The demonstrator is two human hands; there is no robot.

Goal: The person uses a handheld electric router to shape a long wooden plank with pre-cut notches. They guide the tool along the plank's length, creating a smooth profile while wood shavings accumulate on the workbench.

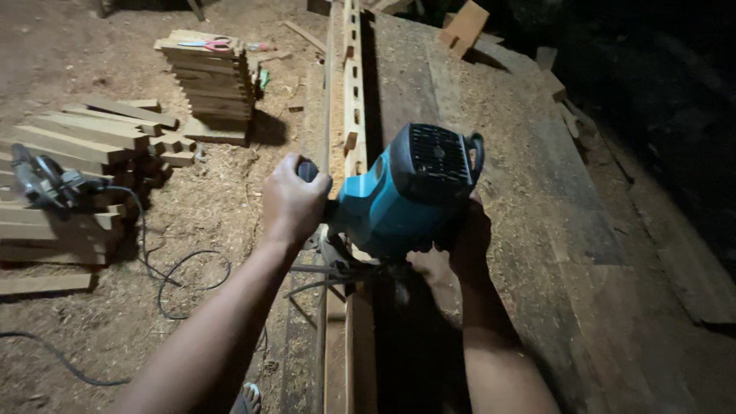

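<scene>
the teal plastic-bodied electric router with a black vented top cap (410, 195) stands upright at the middle of the scene, set on the long narrow timber rail with a row of rectangular slots cut in it (353, 92). the rail runs from near to far along the left edge of the wide sawdust-covered wooden workbench (521, 153).

the left hand (294, 201) is on the left side of the router, its fingers curled tight together around a black knob handle. the right hand (464, 238) is on the right side, low and in shadow; its fingers appear wrapped around the opposite handle, but their exact position cannot be told.

to the left, on the sawdust-strewn earth floor (199, 222), lies a low pile of pale sawn timber strips (84, 138). a grey handheld power saw (42, 180) rests on that pile, and its black cable (172, 276) loops across the floor. further away stands a neat stack of short wooden boards (215, 84), with red-handled scissors (211, 44) lying on top. loose offcut blocks (464, 27) lie at the far end of the workbench.
</scene>
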